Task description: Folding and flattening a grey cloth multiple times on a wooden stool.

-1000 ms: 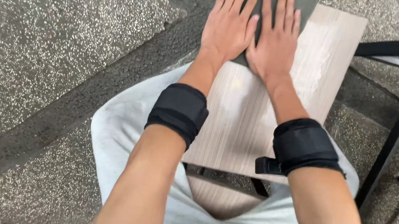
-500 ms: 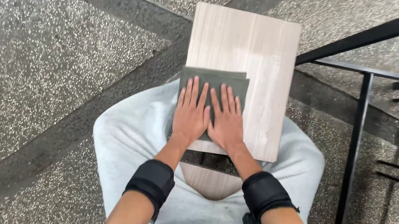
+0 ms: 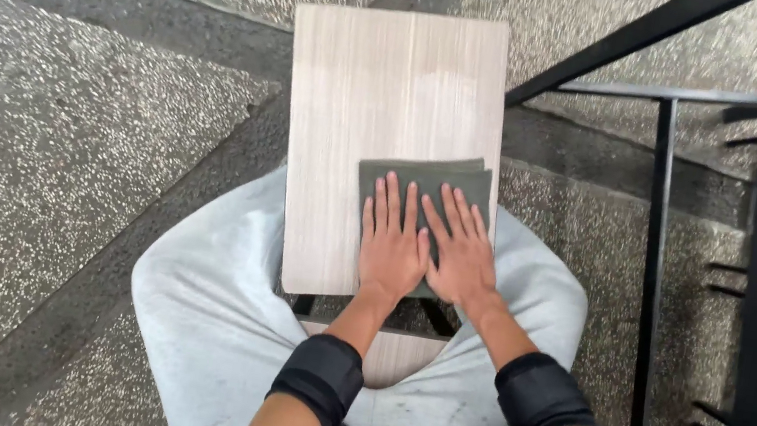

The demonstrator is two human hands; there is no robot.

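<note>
Left hand and right hand, fingers spread flat (side by side), atop the folded grey cloth on the board.

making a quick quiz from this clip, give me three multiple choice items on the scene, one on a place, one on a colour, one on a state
1. Where does the cloth lie on the wooden board?
A. far left corner
B. near right part
C. hanging off the far edge

2. What colour is the cloth?
A. dark grey-green
B. bright red
C. white

3. How are the left hand and right hand placed?
A. both clenched in fists above the board
B. one lifted clear, one on the floor
C. both flat, palms down, side by side on the cloth

Answers:
1 B: the cloth sits by the board's right edge, on the half nearer the person.
2 A: it shows dull dark grey-green against the pale wood.
3 C: the fingers of both hands are spread and pressed on the cloth, thumbs close together.
</note>
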